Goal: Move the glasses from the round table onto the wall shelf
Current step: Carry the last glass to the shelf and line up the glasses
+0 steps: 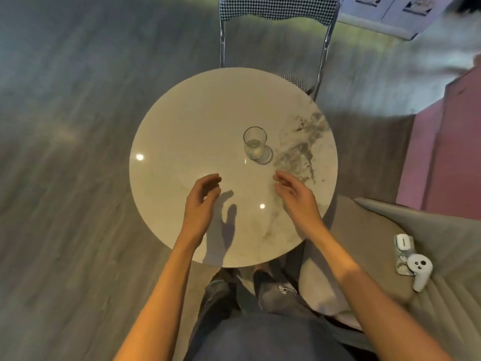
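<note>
One clear glass (255, 143) on the round marble tabletop (182, 131), a little right of centre, toward the grey-veined right side. It stands upright — long axis vertical, open mouth up, base on the stone.

Left hand (201, 201) hovers over the near part of the tabletop, fingers loosely curled, grip empty. Right hand (295, 195) near the right edge, fingers spread and pointing toward the glass, grip wide and empty — close to it, not touching.

Checked chair (278, 11) at the far edge. White controller (419, 269) lies on the grey cushion (442, 243) off to the right.
</note>
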